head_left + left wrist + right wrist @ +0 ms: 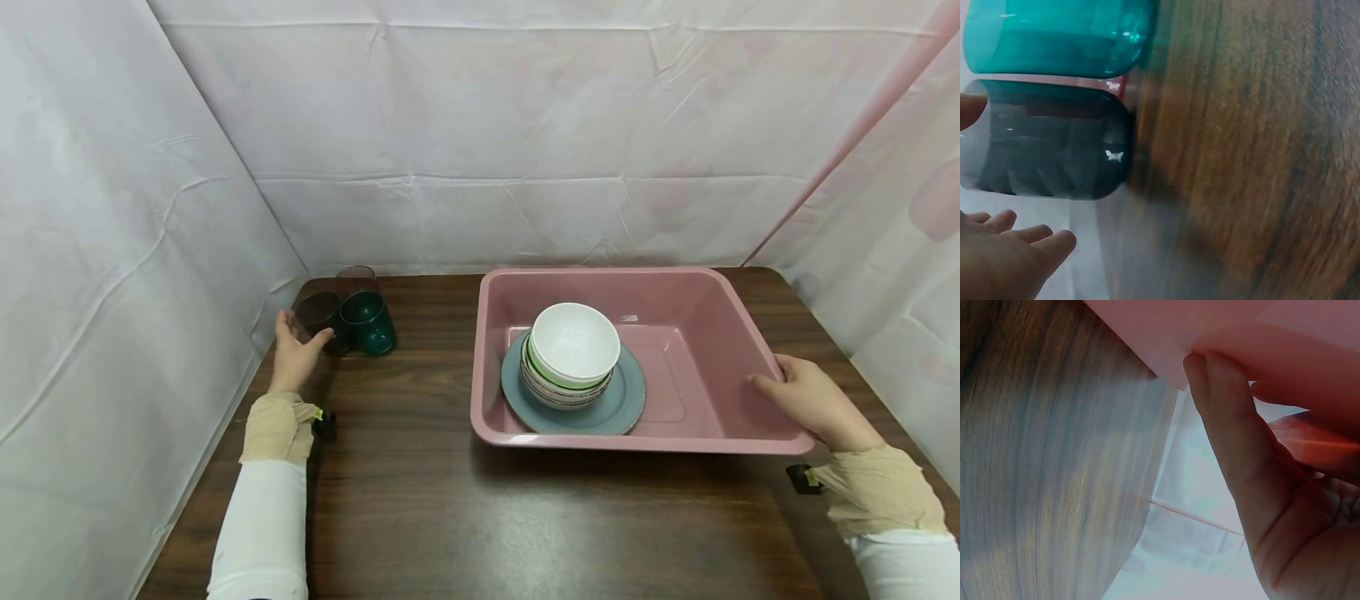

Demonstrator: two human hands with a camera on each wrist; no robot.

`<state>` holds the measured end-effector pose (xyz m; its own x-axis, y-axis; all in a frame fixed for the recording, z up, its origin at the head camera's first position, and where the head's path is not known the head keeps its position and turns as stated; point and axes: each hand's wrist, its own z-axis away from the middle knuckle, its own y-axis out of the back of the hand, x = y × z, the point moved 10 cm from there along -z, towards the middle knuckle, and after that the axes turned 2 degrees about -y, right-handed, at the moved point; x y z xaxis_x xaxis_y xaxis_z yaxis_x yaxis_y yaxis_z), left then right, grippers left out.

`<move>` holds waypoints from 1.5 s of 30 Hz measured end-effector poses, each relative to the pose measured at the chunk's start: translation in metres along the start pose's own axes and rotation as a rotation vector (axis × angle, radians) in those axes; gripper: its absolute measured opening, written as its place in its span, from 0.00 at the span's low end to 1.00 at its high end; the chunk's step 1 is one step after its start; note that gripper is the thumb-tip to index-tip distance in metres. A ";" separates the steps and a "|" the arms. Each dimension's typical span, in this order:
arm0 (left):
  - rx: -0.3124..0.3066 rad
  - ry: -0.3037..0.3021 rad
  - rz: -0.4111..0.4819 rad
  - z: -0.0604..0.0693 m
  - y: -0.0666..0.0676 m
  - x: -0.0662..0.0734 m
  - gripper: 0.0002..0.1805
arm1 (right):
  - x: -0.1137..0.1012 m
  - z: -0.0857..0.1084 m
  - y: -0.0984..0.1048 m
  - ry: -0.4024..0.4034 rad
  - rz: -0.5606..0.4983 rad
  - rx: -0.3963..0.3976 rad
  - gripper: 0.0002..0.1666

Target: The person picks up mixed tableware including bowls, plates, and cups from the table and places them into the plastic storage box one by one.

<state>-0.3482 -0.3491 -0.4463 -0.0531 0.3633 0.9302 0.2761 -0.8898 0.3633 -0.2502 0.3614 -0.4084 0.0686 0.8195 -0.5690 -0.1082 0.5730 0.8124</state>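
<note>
At the table's back left, my left hand (295, 354) reaches around a dark grey glass (318, 315), thumb on one side and fingers on the other. In the left wrist view a gap shows between the fingers (1054, 247) and the grey glass (1054, 140). A teal glass (369, 323) stands beside it, and a pinkish glass (357, 278) is partly hidden behind. My right hand (817, 404) grips the right rim of a pink basin (697, 367), thumb inside and fingers outside.
Inside the basin, a blue-grey plate (633, 392) carries stacked bowls, a white bowl (576, 340) on top. White sheets (480, 142) hang along the back and both sides of the brown wooden table (420, 500).
</note>
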 end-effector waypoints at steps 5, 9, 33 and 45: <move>-0.016 0.027 0.010 -0.005 -0.006 -0.007 0.54 | 0.000 0.000 0.000 0.003 -0.001 -0.002 0.29; 0.006 0.035 0.018 -0.010 -0.009 -0.011 0.53 | -0.001 0.000 0.000 0.008 -0.009 -0.008 0.28; 0.158 -0.057 0.121 0.012 0.020 0.008 0.44 | -0.001 -0.002 0.001 0.013 0.038 -0.003 0.27; 0.174 -0.271 0.007 0.041 0.024 0.087 0.41 | -0.001 -0.003 0.000 0.032 0.023 -0.006 0.27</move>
<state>-0.3065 -0.3274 -0.3585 0.2005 0.4389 0.8759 0.4367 -0.8404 0.3211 -0.2536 0.3606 -0.4077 0.0342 0.8321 -0.5536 -0.1152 0.5535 0.8248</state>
